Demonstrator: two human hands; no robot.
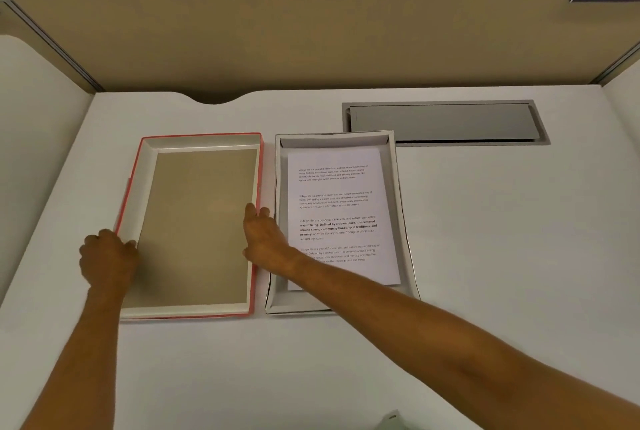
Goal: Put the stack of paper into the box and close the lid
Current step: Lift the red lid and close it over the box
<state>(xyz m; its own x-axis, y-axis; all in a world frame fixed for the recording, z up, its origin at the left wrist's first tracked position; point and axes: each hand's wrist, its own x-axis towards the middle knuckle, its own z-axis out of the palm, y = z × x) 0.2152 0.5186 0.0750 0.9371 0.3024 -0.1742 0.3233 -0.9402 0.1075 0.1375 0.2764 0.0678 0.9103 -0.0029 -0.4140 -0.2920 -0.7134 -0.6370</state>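
Paper stack [341, 215] already lies flat inside the white box [401, 208], printed side up, so the loading step looks done and closing is in hand. Just beside it on the left sits the red-edged lid [194, 225], inside facing up. Left hand [107, 256] curls its fingers over the lid's left wall; right hand [265, 235] reaches across the box to the lid's right wall, fingers seemingly gripping it, though the contact is hard to make out. Next, I'd judge, the lid must be lifted, flipped and lowered squarely over the box on the white desk [485, 256]
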